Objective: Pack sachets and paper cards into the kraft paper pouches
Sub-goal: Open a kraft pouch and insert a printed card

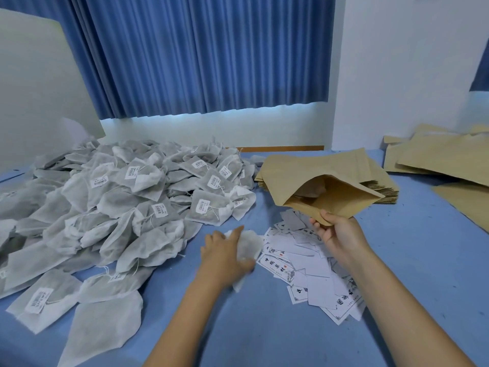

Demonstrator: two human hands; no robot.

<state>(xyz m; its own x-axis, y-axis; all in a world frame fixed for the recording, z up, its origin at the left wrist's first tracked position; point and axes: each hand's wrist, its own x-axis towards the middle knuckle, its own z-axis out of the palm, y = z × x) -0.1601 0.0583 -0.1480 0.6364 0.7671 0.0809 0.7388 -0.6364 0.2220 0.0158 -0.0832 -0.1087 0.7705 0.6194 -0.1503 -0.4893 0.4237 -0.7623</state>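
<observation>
Open kraft pouch (344,201) is held centre-right, its near edge pinched by the thumb and fingers of right hand (341,234), mouth turned left, likely for loading. One sachet (250,246) is gripped in curled fingers of left hand (225,254), beside scattered paper cards (304,268). Sachet pile (119,197) is heaped left, and flat pouch stack (304,165) lies behind.

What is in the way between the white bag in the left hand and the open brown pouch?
Nothing visible. The left hand holds the sachet near the kraft pouch, which the right hand holds with its open mouth facing it. Paper cards lie flat on the table below.
</observation>
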